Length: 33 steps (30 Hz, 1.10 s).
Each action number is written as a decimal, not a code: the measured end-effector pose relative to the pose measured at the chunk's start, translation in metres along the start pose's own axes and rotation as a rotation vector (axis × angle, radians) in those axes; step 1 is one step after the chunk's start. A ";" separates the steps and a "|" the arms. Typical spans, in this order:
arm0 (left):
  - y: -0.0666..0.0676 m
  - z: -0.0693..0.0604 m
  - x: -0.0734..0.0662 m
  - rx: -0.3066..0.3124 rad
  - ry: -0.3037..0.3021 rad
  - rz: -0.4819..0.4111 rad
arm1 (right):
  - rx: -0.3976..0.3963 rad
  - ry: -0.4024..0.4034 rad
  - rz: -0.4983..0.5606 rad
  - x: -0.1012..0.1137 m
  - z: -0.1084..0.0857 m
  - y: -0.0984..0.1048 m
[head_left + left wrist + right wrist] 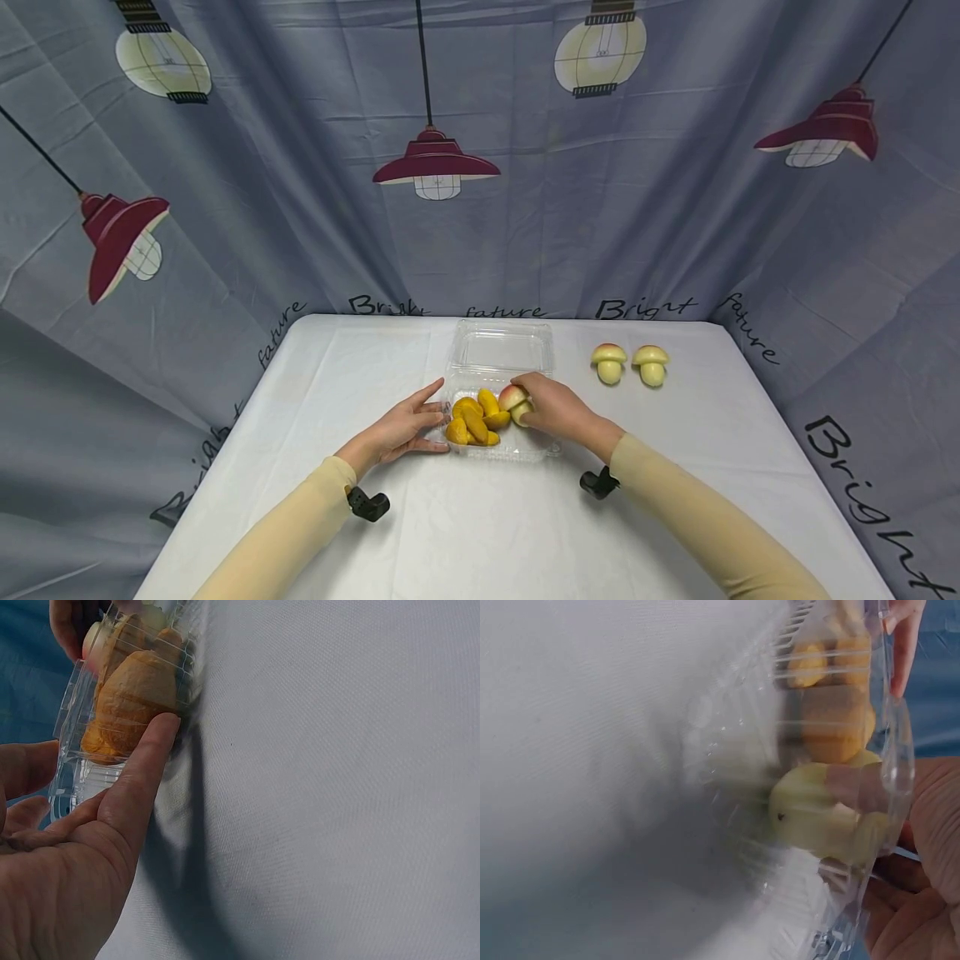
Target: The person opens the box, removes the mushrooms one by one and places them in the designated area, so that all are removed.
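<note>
A clear plastic clamshell box (517, 455) stands on the white table, its hinged lid (502, 345) laid back away from me. Several orange-yellow toy mushrooms (474, 425) fill the left part of the base. My right hand (564, 410) reaches over the right side and pinches a pale mushroom with a reddish cap (513, 395) inside the box, beside the yellow ones. Through the box wall in the right wrist view, the pale mushroom (802, 806) sits by the thumb. With spread, fairly straight fingers, my left hand (399, 427) touches the box's left side.
Two more pale mushrooms, a left one (609, 363) and a right one (651, 365), lie at the back right of the white table (465, 525). A grey curtain (510, 242) with printed lamps hangs behind the table and along its sides.
</note>
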<state>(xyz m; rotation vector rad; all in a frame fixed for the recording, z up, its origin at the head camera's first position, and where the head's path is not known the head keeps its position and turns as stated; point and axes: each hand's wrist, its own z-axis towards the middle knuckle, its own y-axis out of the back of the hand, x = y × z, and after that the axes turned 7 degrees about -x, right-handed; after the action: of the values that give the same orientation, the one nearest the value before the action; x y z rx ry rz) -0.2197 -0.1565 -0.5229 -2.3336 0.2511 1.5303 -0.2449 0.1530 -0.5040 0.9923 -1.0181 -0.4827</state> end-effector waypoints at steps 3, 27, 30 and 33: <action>0.000 0.000 0.000 0.001 -0.001 -0.001 | -0.002 -0.019 0.022 0.001 0.001 0.000; 0.001 0.001 0.001 0.014 -0.001 -0.011 | 0.025 -0.077 -0.062 0.009 0.006 -0.007; 0.001 0.001 0.001 0.016 -0.003 -0.015 | 0.015 -0.080 -0.046 0.009 0.006 -0.007; 0.001 0.000 0.000 0.017 -0.003 -0.016 | 0.005 -0.081 -0.006 0.008 0.005 -0.004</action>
<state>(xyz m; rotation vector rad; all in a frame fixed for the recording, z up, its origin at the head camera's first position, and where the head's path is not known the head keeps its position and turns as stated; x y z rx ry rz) -0.2201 -0.1571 -0.5236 -2.3149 0.2425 1.5180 -0.2455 0.1424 -0.5031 0.9866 -1.0894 -0.5292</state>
